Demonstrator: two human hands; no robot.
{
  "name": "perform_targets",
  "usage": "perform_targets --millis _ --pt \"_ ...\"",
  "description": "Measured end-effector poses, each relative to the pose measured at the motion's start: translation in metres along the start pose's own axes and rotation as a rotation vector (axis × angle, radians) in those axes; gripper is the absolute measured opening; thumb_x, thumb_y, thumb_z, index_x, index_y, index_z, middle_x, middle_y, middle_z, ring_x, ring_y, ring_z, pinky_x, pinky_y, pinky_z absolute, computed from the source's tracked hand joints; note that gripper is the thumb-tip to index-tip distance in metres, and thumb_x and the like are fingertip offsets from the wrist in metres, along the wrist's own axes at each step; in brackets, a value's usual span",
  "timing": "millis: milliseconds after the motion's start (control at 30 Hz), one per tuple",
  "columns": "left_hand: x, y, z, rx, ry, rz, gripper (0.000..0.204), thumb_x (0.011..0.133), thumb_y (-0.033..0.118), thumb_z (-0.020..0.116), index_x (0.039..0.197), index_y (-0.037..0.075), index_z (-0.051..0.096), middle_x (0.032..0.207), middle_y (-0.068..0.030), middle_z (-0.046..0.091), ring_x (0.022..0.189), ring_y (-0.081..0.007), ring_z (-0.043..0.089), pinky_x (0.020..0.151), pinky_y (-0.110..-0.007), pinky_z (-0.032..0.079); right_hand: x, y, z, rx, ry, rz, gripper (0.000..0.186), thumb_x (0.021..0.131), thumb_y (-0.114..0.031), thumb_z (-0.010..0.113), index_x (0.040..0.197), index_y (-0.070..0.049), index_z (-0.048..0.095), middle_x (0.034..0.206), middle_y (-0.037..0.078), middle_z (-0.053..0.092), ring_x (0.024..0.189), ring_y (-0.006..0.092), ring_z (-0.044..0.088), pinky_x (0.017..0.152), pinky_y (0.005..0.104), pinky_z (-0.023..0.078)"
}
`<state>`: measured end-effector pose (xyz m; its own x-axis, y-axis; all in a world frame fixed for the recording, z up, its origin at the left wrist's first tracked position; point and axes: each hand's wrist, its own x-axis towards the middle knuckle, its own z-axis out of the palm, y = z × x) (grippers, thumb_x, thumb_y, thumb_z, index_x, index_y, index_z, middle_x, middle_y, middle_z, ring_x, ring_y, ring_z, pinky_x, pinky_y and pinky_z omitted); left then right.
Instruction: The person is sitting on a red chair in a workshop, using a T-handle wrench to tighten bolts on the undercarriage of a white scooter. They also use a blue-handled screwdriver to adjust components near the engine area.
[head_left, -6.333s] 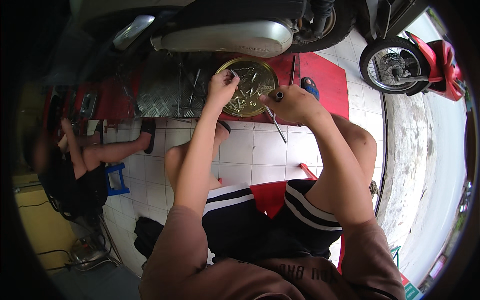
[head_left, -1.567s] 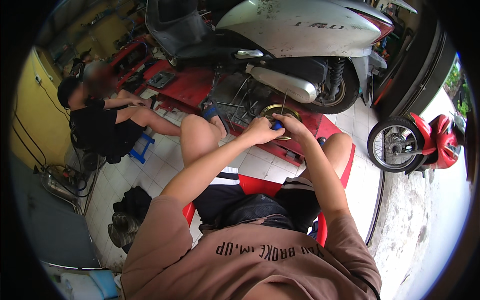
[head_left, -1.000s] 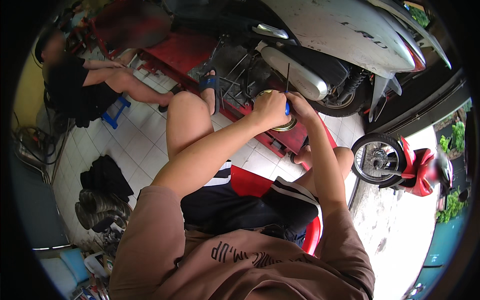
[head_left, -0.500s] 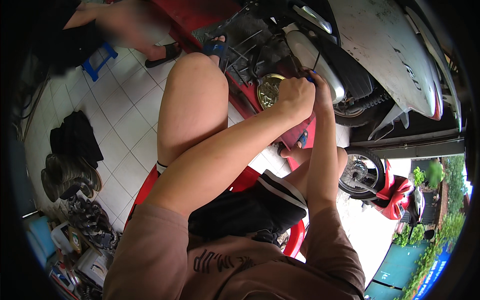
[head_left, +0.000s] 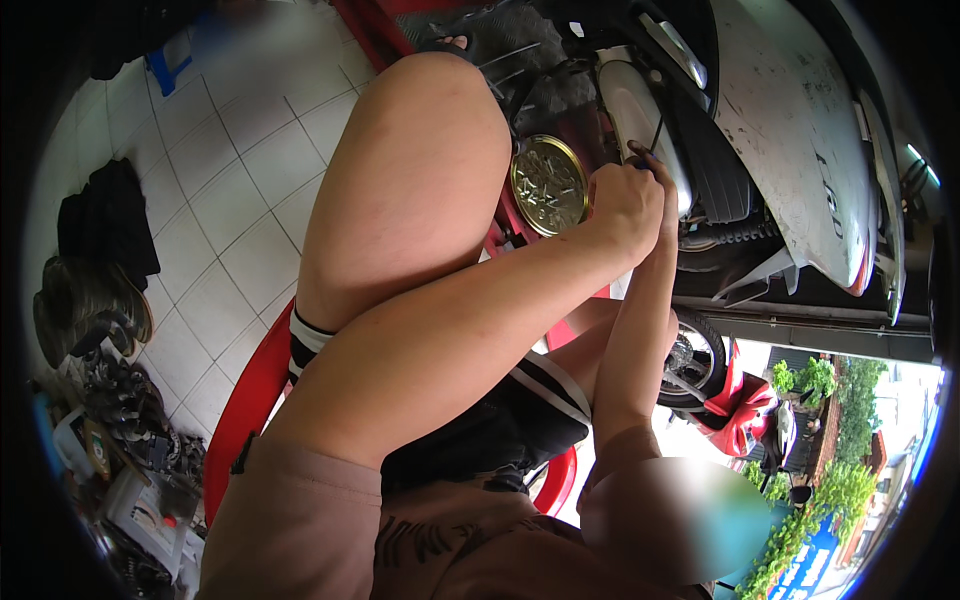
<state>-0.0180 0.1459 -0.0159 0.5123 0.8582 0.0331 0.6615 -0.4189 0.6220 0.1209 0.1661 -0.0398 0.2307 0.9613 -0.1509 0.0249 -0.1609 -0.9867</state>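
Note:
My left hand (head_left: 627, 208) is closed in a fist, pressed against my right hand (head_left: 660, 192) beside the motorbike's silver side cover (head_left: 643, 118). Between them is a screwdriver (head_left: 657, 136), its thin dark shaft pointing up past my right fingers. Both hands wrap round its handle end, which is mostly hidden, and the fingers of my left hand are largely out of sight. Just left of my hands sits a round gold-rimmed tin (head_left: 549, 186) with many small metal parts in it. The silver-grey motorbike (head_left: 790, 130) fills the upper right.
Beneath the tin and bike runs a red lift platform (head_left: 590, 130) with a dark textured plate. I sit on a red plastic chair (head_left: 240, 420). Greasy parts (head_left: 125, 400) and tyre-like black pieces (head_left: 85, 305) lie at left on white tiles. A red motorbike (head_left: 735, 400) stands at right.
The view has shifted, so the tin and bike appear nearer. My hands stay together beside the side cover, and the blue on the handle shows less.

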Motion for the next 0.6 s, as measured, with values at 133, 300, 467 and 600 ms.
perform_targets --millis 133,300,467,600 --pt "0.003 0.006 0.006 0.001 0.003 -0.033 0.013 0.074 0.015 0.068 0.086 0.011 0.071 0.088 -0.0052 0.071 0.084 -0.0165 0.068 0.064 -0.027 0.051 -0.003 0.003 -0.004 -0.132 -0.017 -0.092 0.029 0.092 -0.021 0.048 0.111 -0.004 0.064 0.085 0.002 0.06 0.078 0.0127 0.056 0.074 0.0255 0.045" --pt "0.001 0.009 0.003 0.011 -0.011 -0.033 0.017 0.074 0.015 0.067 0.089 0.01 0.072 0.086 -0.0031 0.071 0.079 -0.0157 0.069 0.054 -0.03 0.05 -0.005 -0.004 -0.003 0.032 0.015 0.064 0.03 0.092 -0.023 0.049 0.112 -0.004 0.063 0.085 0.001 0.059 0.08 0.0124 0.054 0.076 0.0246 0.043" --pt "0.001 0.009 0.002 0.006 0.011 -0.025 0.018 0.074 0.016 0.068 0.09 0.01 0.072 0.087 -0.0029 0.071 0.082 -0.0154 0.068 0.055 -0.031 0.051 -0.013 -0.004 0.005 -0.087 0.045 -0.028 0.032 0.091 -0.023 0.049 0.113 -0.004 0.063 0.085 0.0 0.059 0.081 0.0122 0.054 0.076 0.0245 0.042" --pt "-0.002 0.009 -0.001 0.015 0.004 0.009 0.018 0.073 0.016 0.069 0.09 0.011 0.072 0.088 -0.0025 0.07 0.084 -0.0156 0.068 0.059 -0.031 0.051 -0.015 -0.006 0.003 -0.161 0.021 -0.119 0.031 0.091 -0.023 0.049 0.112 -0.003 0.062 0.082 0.0 0.058 0.076 0.0119 0.053 0.073 0.0244 0.042"
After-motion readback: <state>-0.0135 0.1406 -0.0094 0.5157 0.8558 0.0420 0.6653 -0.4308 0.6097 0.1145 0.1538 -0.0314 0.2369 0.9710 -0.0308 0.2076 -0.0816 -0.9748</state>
